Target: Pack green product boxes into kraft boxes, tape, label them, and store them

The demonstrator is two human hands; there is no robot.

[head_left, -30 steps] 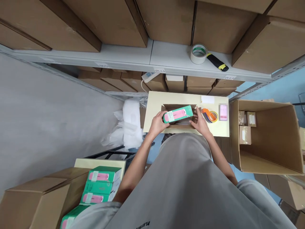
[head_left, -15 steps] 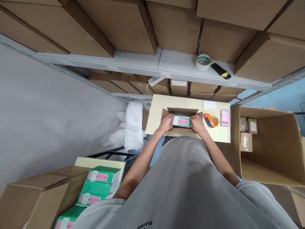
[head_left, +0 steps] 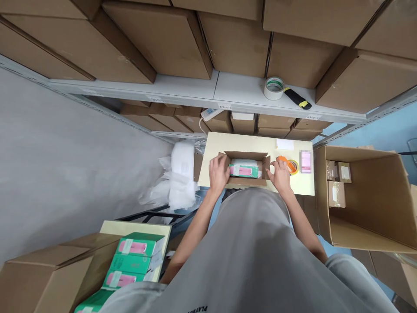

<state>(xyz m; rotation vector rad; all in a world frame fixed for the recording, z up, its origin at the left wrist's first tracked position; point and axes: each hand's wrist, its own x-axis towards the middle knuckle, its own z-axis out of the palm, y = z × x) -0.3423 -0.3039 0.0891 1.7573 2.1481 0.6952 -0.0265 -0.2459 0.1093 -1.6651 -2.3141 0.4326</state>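
A small open cardboard carton (head_left: 250, 181) sits on the cream table. Inside it lies a green and pink box (head_left: 244, 171), with white material visible behind. At the carton's left side, my left hand (head_left: 219, 174) has bent fingers over the raised flap, thumb on the inner side. My right hand (head_left: 280, 176) is by the right flap (head_left: 267, 164), its thumb and forefinger apart and their tips at or close to the flap. Just beyond that hand lies an orange tape dispenser (head_left: 286, 163) with a yellow roll, partly covered by the fingers.
Green and pink boxes (head_left: 132, 263) are stacked at lower left beside a brown carton (head_left: 29, 278). A large open carton (head_left: 374, 195) holding small parcels stands right. White wrap (head_left: 182, 174) is left of the table. The shelf ahead bears cartons, a tape roll (head_left: 274, 88) and a cutter (head_left: 297, 98).
Both hands have let go of the green and pink box and moved apart to the carton's sides. The box now sits lower, inside the carton and slightly left.
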